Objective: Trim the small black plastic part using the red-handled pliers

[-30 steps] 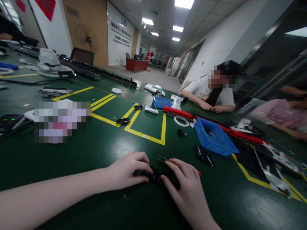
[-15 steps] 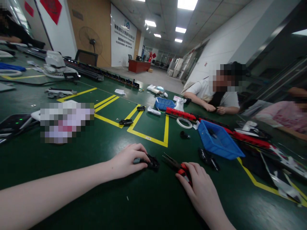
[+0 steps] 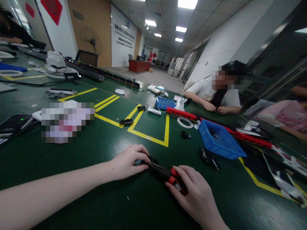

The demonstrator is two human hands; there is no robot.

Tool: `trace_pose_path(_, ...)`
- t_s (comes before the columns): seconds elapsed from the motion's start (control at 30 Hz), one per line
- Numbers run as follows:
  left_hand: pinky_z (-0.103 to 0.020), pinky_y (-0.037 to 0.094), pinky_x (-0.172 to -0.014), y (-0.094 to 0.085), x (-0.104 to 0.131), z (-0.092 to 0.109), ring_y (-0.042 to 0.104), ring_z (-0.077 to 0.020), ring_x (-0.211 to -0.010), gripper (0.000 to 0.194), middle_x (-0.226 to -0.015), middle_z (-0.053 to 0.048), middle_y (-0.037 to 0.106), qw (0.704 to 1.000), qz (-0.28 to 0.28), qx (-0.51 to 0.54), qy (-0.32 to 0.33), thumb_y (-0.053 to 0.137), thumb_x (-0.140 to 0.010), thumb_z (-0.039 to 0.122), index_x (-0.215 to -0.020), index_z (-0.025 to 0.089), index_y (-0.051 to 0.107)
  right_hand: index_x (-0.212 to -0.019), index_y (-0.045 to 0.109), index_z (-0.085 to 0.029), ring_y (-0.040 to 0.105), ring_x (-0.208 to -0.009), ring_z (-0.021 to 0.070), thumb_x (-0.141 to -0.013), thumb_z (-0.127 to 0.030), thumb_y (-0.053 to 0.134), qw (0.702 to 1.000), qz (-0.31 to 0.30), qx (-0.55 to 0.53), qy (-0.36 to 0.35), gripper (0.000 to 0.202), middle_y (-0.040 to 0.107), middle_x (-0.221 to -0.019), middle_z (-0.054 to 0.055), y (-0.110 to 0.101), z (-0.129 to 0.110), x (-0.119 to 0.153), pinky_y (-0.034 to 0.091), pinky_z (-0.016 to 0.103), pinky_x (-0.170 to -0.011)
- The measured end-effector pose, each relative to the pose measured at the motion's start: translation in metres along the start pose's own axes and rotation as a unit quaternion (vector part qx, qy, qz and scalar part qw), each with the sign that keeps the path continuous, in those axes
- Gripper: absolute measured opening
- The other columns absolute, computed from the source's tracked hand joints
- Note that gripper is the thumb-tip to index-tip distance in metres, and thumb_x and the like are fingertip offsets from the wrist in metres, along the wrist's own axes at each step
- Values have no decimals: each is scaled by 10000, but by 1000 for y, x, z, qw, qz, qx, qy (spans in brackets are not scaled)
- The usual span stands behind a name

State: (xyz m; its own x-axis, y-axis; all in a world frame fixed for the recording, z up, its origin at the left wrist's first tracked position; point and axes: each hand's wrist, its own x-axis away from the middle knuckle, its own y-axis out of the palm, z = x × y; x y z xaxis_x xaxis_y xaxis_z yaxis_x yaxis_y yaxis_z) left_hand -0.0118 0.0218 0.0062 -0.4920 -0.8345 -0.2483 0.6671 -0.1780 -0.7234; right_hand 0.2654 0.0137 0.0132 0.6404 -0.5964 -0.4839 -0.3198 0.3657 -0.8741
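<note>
My left hand (image 3: 131,160) is closed on a small black part (image 3: 151,158), thumb and fingers pinching its left end low over the green table (image 3: 96,198). The part's exact kind does not show. Red-handled needle-nose pliers (image 3: 165,174) are in my right hand (image 3: 195,188), whose fingers wrap round the grips. The pliers' jaws point left and reach the black part beside my left fingertips. Whether the jaws clamp it, I cannot tell.
To the right stands a blue bin (image 3: 222,143), with black parts (image 3: 208,158) in front of it. Red rails (image 3: 182,113) run behind. Yellow tape (image 3: 148,137) marks the table, with small black pieces (image 3: 126,122) on it. A person (image 3: 216,95) sits across; another is at far right.
My right hand has moved left with the pliers, bringing their jaws from a short gap away to the black part. My left hand has stayed almost still.
</note>
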Motion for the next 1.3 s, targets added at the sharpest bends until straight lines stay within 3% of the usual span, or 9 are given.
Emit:
trace_pose_path(0.2,-423,402,-975,-3,2,6,560,-214,-1055,151,-1122,-31,601,1000,-1,3,-3,650,-877,220,-1015,251,705,-1078,615,-143,637,-823,201,-866,-373,602,1000,4,-9,1,313,664,-976,112,0,2,1,515,321,-683)
trace_pose_path(0.9,-397,402,-941,-4,3,7,557,-215,-1054,143,-1134,-28,607,1000,-7,-23,7,627,-899,256,-1020,262,704,-998,597,-182,627,-757,181,-832,-366,629,995,-76,-50,43,250,640,-883,65,-5,1,-1,512,296,-647)
trace_pose_path(1.3,-379,395,-905,2,0,-2,556,-220,-1022,166,-1101,-31,615,999,-17,-40,24,645,-886,310,-1036,274,704,-861,561,-210,576,-639,148,-826,-428,625,992,-106,-36,57,229,593,-773,22,-3,-2,-3,429,260,-537)
